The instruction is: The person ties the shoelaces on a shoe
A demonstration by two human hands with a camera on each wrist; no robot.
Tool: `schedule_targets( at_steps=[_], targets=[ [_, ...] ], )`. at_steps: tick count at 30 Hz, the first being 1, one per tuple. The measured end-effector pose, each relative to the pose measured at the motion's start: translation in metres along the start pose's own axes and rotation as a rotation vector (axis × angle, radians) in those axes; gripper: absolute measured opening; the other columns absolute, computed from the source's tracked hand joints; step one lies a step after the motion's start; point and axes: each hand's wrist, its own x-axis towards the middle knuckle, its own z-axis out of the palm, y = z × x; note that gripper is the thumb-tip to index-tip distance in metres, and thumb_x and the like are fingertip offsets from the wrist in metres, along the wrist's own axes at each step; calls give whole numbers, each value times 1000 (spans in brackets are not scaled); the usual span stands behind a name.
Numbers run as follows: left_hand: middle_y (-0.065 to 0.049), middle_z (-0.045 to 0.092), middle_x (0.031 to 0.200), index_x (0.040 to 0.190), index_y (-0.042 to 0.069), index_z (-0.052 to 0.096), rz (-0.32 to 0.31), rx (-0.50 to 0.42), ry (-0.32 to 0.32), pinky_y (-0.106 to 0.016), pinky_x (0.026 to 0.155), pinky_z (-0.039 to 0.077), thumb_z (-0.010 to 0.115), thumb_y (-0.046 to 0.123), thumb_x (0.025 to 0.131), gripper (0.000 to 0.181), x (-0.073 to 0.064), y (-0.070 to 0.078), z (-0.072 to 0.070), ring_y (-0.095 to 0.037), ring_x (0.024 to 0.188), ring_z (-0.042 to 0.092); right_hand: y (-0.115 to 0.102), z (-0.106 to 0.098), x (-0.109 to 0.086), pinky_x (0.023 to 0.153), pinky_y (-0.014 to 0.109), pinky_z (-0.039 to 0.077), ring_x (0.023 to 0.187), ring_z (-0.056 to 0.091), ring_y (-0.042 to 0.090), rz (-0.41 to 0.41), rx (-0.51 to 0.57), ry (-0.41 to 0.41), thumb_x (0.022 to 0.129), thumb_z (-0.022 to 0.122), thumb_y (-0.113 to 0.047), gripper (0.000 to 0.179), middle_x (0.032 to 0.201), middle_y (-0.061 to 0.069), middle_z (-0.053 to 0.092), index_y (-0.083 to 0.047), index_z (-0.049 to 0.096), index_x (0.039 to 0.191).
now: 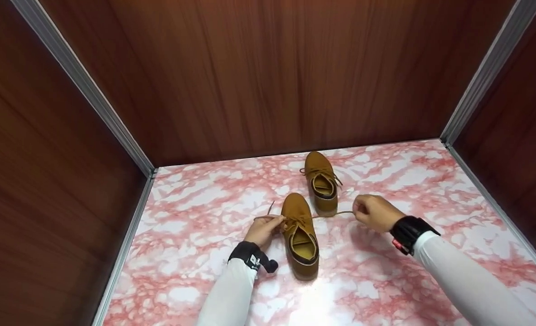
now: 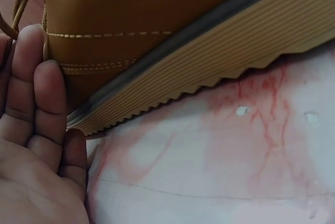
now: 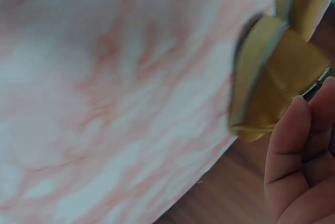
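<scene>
The right hand (image 1: pixel 376 213) pinches one lace (image 1: pixel 345 212) in its fingertips; it runs almost straight from the near shoe (image 1: pixel 301 240) past the heel of the far shoe (image 1: pixel 324 183). The left hand (image 1: pixel 262 230) pinches, as far as the head view shows, at the lacing on the near shoe's left side, where a loose lace tail (image 1: pixel 271 207) sticks out. The step in hand looks like working the near shoe's laces, one side pulled sideways; the next move probably calls for a steady left hold and an even pull, without tipping the shoe.

The near shoe stands upright around the middle of the surface (image 1: pixel 190 253), toe towards the back edge; the far shoe is nearer that edge, lace ends hanging at both sides. Both have smooth, leather-like tan uppers, rounded toes and dark collars. The left wrist view shows pale stitching (image 2: pixel 110 34) above a ribbed, tooth-edged sole (image 2: pixel 225 46). Red marbling covers the white surface; wood-grained panels (image 1: pixel 268 81) rise behind it.
</scene>
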Motion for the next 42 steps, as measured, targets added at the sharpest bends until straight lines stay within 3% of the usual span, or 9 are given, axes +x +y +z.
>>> schedule_targets(
  at_steps=[9,17,26,33,36,42],
  targets=[
    [10,75,79,112,-5,75,17,86,5,-30,85,60,64,18,104,27,0,0,-2,-6,78,70,20,18,-4,65,26,44,66,55,8,48,-36,-30,93,67,-8,8,72,-3,62,-12,65,87],
    [10,74,77,108,-1,76,12,73,-4,-29,81,59,64,17,103,22,3,0,-1,-6,76,68,-5,44,3,64,26,44,66,53,8,14,69,-8,94,70,-10,6,73,-2,62,-11,64,94],
    [7,73,77,99,5,77,17,-16,-15,-26,78,57,63,14,104,17,1,-1,4,-9,75,67,-32,72,7,59,23,45,60,52,4,-45,144,-109,96,71,-12,21,73,0,63,-9,63,115],
    [7,72,78,103,3,76,14,-6,-9,-25,78,57,62,13,104,17,-1,-1,4,-7,75,68,-35,87,11,55,22,43,56,51,2,-43,149,-99,96,69,-8,9,69,4,67,-9,67,105],
    [8,72,78,107,0,76,16,21,-3,-25,78,57,62,14,104,20,-1,-1,3,-6,76,67,-35,91,12,55,22,44,56,58,6,-39,178,-106,96,68,-6,7,70,8,72,-8,67,103],
    [9,72,77,108,0,76,11,31,3,-26,79,58,63,15,104,21,0,-3,1,-5,76,68,-36,91,14,57,23,51,66,75,26,-3,262,-120,98,63,-4,6,75,16,76,-5,66,103]
  ],
)
